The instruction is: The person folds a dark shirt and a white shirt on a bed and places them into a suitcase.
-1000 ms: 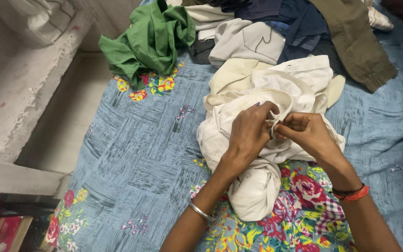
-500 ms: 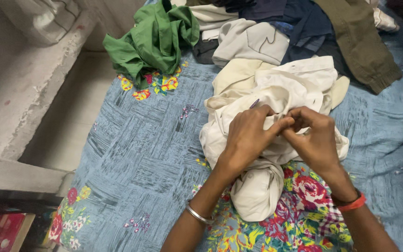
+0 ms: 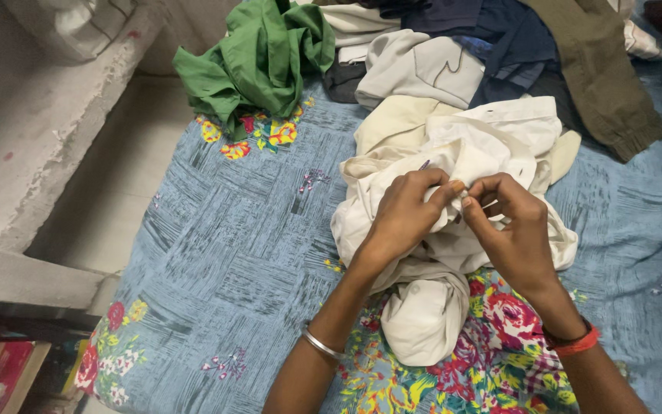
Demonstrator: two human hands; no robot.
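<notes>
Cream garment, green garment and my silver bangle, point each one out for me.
cream garment [image 3: 427, 318], head view, on its rounded lower end.
green garment [image 3: 258, 57], head view, on its crumpled middle.
silver bangle [image 3: 321, 344], head view, on the band at the wrist.

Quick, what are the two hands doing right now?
Left hand: closed, pinching the cream garment.
Right hand: closed, pinching the same cream garment.

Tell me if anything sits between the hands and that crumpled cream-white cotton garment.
Nothing visible does. The left hand and right hand already pinch the crumpled cream-white cotton garment directly, fingertips meeting on its fabric.
</notes>
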